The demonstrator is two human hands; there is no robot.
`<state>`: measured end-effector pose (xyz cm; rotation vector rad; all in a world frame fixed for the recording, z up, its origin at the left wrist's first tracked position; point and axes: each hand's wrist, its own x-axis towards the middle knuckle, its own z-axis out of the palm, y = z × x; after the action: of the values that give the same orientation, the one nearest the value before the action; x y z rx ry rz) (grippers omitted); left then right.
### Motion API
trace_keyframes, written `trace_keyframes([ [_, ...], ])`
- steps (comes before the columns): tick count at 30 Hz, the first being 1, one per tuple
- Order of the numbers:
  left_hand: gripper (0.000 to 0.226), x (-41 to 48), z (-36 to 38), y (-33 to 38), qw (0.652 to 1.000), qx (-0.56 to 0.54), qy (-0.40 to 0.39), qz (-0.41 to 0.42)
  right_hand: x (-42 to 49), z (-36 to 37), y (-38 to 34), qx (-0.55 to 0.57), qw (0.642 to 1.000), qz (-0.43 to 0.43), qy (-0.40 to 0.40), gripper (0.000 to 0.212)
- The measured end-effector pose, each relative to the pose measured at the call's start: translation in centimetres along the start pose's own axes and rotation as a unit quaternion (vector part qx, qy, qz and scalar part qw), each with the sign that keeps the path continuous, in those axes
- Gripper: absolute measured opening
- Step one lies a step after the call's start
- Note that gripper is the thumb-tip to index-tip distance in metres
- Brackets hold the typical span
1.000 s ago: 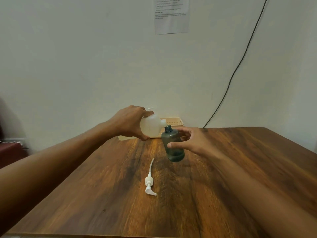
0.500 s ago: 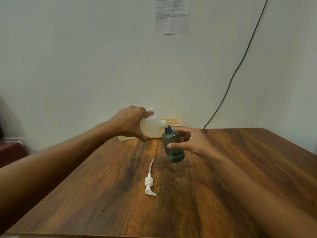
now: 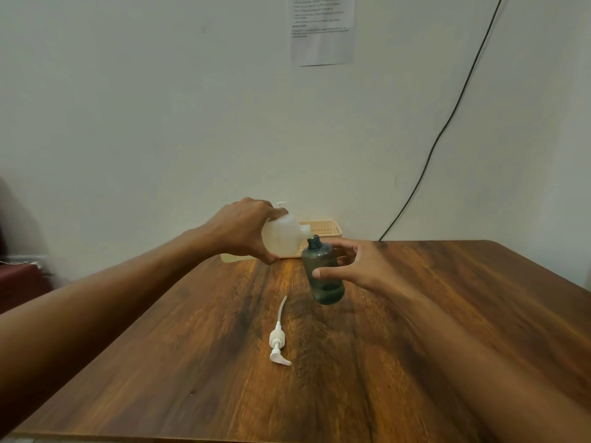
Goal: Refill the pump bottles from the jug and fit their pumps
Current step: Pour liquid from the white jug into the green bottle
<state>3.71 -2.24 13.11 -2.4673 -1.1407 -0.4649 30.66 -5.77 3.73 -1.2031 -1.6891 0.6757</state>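
Left hand (image 3: pixel 243 230) tilts jug (image 3: pixel 283 238) over wooden table (image 3: pixel 447 314); pale wall (image 3: pixel 160 107) behind.

1. One view only: the head camera, worn by the person, looking forward and slightly down across the worktop (image 3: pixel 198 372).
2. It faces the wall (image 3: pixel 160 107) behind the worktop's far edge, with a paper (image 3: pixel 321 30) and a cable (image 3: pixel 447 123) on it.
3. Both forearms reach in from the bottom corners; left hand (image 3: pixel 240 231) and right hand (image 3: pixel 367 266) meet near centre frame.
4. Wide angle: the near forearms loom large, while the bottle (image 3: pixel 323 276), jug (image 3: pixel 281 238) and pump (image 3: pixel 278 340) look small.
5. With a single view, no overlap to report.
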Motion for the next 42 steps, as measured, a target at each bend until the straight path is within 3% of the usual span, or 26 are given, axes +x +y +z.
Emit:
trace_keyframes([
  [9, 0.095, -0.04, 0.03, -0.06, 1.0, 0.001, 0.001, 0.0, -0.06, 0.04, 0.12, 0.006, 1.0, 0.003, -0.004, 0.067],
  [42, 0.095, -0.52, 0.51, -0.18, 1.0, -0.009, -0.001, 0.002, -0.08, 0.59, 0.72, 0.011, 1.0, 0.015, -0.006, 0.072],
])
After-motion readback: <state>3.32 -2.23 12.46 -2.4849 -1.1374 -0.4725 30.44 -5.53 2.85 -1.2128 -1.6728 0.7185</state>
